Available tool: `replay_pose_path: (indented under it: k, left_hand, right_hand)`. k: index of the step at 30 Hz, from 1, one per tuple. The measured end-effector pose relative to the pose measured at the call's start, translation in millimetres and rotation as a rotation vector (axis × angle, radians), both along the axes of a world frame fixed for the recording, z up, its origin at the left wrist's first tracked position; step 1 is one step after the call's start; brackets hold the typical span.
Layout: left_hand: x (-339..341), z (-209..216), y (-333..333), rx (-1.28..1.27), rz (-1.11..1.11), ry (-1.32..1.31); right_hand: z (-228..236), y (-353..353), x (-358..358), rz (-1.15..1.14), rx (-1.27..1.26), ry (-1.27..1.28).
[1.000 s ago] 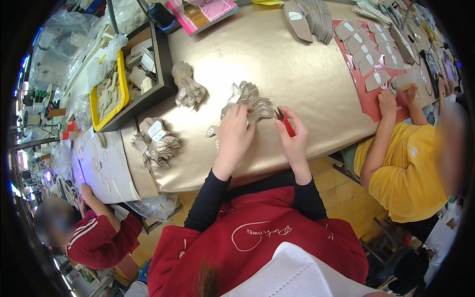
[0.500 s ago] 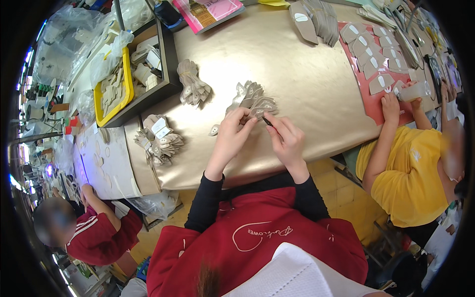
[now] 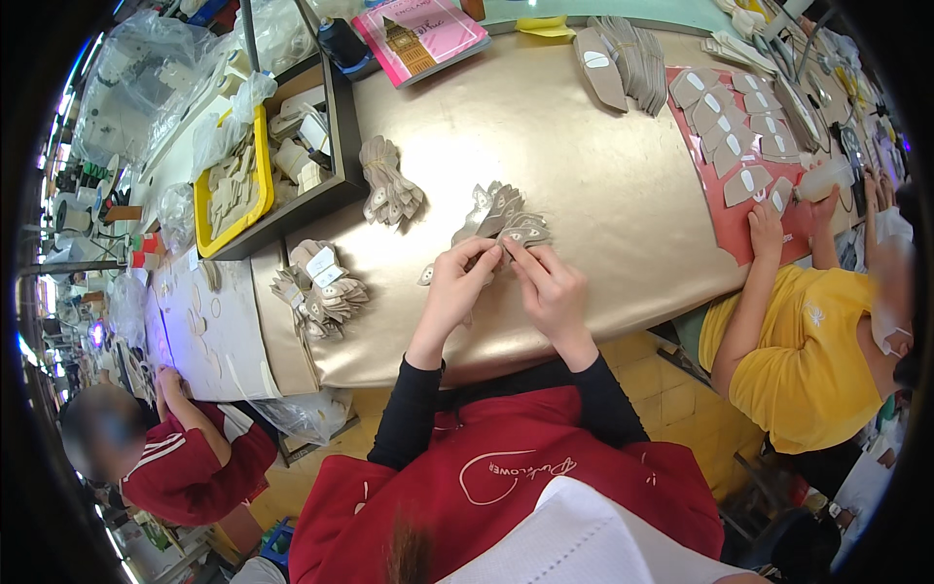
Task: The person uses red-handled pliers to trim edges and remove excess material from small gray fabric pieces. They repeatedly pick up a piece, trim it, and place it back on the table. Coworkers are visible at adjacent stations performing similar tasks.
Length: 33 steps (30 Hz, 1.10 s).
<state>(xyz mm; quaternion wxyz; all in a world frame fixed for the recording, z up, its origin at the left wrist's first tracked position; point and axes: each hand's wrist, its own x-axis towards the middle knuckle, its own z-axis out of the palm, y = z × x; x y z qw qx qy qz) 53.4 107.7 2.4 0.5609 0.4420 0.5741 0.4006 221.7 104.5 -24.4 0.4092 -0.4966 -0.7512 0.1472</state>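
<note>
One left hand point(image 3: 455, 284): fingertips bunched, grip hidden
Right hand point(image 3: 555, 292): beside it, grip unclear
Pieces point(image 3: 497, 202): fanned just beyond

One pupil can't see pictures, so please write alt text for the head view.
A person's left hand and right hand meet at the near side of a pile of small beige pieces on a gold-coloured table. Two bundles lie to the left; at right, a co-worker in yellow reaches over a red sheet.

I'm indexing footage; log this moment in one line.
left hand, right hand: fingertips close together | at: grey pieces | grip: unclear | surface: gold tabletop
</note>
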Motion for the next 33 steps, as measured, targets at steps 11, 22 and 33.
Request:
replay_pose_path:
  k: [11, 22, 33]
  left_hand:
    - [-3.3, 9.1, -0.6, -0.075, 0.005, -0.056]
    - [-0.5, 9.0, -0.2, -0.063, 0.019, -0.032]
    - [-4.6, 6.7, 1.6, -0.087, -0.003, 0.014]
  right_hand:
    - [-5.6, 2.7, 6.3, -0.021, 0.079, 0.147]
    - [8.8, 3.5, 33.9, 0.156, 0.052, 0.033]
    - [12.0, 7.4, 42.3, 0.245, 0.133, -0.215]
